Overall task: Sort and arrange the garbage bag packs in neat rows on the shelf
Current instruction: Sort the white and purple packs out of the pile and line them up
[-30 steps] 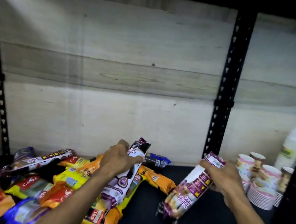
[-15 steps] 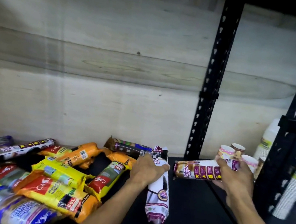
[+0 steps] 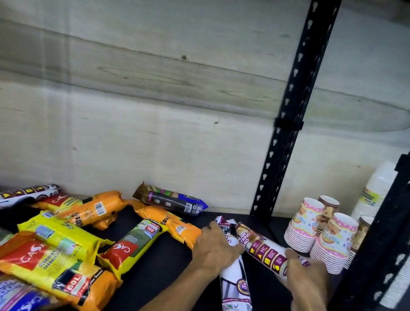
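Nearby, paper cups (image 3: 305,224) crowd right hand (image 3: 306,278); each grip curls round white pack (image 3: 235,290).

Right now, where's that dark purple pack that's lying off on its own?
In the head view the dark purple pack lies at the shelf's back against the wooden wall, left of the black upright post, behind the orange packs.

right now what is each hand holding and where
Left hand grips a white pack near its far end; right hand grips a second white pack at its right end.
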`<state>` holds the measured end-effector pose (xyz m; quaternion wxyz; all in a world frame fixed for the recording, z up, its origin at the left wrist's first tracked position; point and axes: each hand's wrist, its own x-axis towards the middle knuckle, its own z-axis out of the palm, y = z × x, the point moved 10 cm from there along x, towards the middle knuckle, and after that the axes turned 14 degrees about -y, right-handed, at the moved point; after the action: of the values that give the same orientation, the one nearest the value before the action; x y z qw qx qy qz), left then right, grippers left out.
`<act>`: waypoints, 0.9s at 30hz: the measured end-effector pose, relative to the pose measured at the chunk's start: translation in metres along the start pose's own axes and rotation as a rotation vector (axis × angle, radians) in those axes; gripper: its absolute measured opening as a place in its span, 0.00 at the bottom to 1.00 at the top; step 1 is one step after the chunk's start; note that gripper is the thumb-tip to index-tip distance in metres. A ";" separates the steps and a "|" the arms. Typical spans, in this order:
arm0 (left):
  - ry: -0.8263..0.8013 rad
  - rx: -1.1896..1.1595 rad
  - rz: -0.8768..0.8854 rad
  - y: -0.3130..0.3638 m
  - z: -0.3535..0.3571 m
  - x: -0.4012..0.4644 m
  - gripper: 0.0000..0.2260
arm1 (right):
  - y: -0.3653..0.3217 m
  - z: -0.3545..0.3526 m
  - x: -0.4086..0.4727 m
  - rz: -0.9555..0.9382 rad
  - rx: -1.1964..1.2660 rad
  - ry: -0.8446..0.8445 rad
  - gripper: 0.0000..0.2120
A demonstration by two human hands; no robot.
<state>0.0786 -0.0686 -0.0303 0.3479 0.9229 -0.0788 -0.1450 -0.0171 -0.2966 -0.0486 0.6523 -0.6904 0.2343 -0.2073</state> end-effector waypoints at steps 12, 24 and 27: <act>-0.050 0.023 -0.021 0.008 0.015 0.021 0.41 | 0.006 0.008 -0.003 -0.007 -0.559 -0.109 0.04; -0.118 0.036 -0.040 0.000 0.014 0.034 0.31 | 0.000 0.038 -0.001 -0.005 -0.874 -0.252 0.16; -0.147 0.041 -0.032 -0.001 0.012 0.035 0.29 | -0.005 0.050 -0.002 -0.040 -0.905 -0.286 0.17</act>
<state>0.1077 -0.0838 -0.0463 0.3199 0.9178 -0.0924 -0.2161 0.0109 -0.2549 -0.0463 0.3077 -0.9311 0.1958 0.0000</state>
